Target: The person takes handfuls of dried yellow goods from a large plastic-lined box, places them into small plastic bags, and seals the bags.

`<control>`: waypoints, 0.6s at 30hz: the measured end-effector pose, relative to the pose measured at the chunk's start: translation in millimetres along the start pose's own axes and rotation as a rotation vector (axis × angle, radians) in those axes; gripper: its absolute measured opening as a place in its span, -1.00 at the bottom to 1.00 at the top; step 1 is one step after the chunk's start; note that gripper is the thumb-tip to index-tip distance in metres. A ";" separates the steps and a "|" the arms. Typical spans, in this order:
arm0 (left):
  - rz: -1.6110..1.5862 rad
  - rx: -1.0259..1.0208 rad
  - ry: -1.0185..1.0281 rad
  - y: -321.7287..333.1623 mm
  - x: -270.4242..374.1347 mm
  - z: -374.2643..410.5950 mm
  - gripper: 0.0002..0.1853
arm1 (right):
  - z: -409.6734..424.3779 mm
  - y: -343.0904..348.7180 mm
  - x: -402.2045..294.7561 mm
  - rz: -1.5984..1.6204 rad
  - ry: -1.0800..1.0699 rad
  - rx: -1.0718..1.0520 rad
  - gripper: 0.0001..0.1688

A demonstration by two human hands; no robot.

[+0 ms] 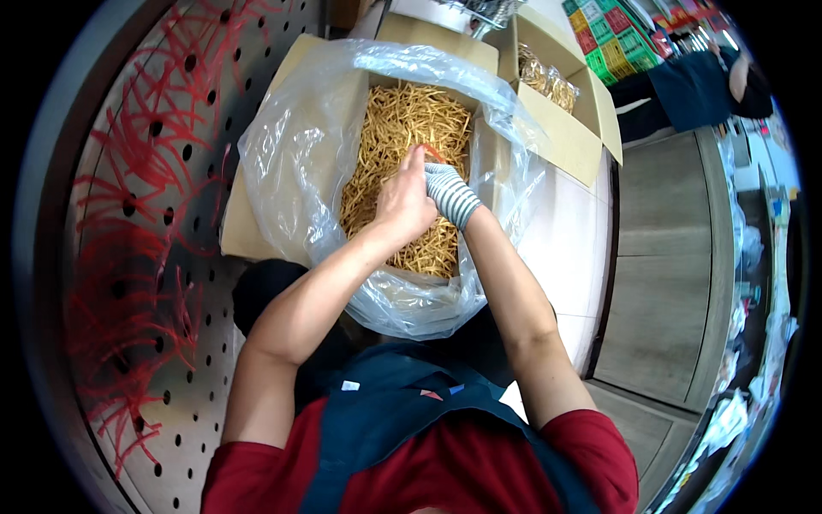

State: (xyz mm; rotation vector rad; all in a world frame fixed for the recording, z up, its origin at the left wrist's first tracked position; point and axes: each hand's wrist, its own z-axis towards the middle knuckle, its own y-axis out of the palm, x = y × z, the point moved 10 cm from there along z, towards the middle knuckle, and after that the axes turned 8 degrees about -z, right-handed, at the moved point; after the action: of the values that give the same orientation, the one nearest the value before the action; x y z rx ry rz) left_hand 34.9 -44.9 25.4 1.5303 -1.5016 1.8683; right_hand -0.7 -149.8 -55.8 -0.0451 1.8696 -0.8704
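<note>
My left hand (406, 202), bare, and my right hand (451, 193), in a grey-and-white striped glove, meet over an open cardboard box (302, 128). A short orange-red strip (435, 153) curves out at their fingertips; which hand grips it is hidden. My left index finger points forward, while the right fingers are mostly out of sight behind the left hand. Beneath both hands, thin golden-brown dry sticks (411, 115) fill the box. A clear plastic bag (289, 173) lines it, its mouth folded outward over the flaps.
On the left, many red strips (148, 128) hang over a perforated metal panel (192, 411). A second open carton (559, 132) holds bagged sticks (549, 80) at upper right. Beyond it are stacked coloured crates (610, 38) and a person in an apron (693, 90). Wooden cabinets (661, 308) stand right.
</note>
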 end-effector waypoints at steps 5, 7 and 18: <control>-0.195 -0.017 -0.192 -29.0 4.1 0.7 -0.18 | -53.0 -80.5 -69.0 0.263 -0.035 0.319 -0.73; -0.223 0.163 -0.016 -51.1 10.6 0.4 -0.13 | -70.0 -106.3 -59.8 0.289 -0.065 0.339 -0.54; -0.674 -0.488 0.235 -69.8 135.9 -19.8 -0.34 | -94.8 -73.1 -78.9 0.059 -0.262 -0.206 0.25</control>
State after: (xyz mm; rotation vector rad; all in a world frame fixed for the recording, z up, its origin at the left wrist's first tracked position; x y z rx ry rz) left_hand 23.5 -49.1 179.0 1.2996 -1.0426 1.1415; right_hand -65.5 -120.5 68.7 -0.2197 1.6973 -0.5975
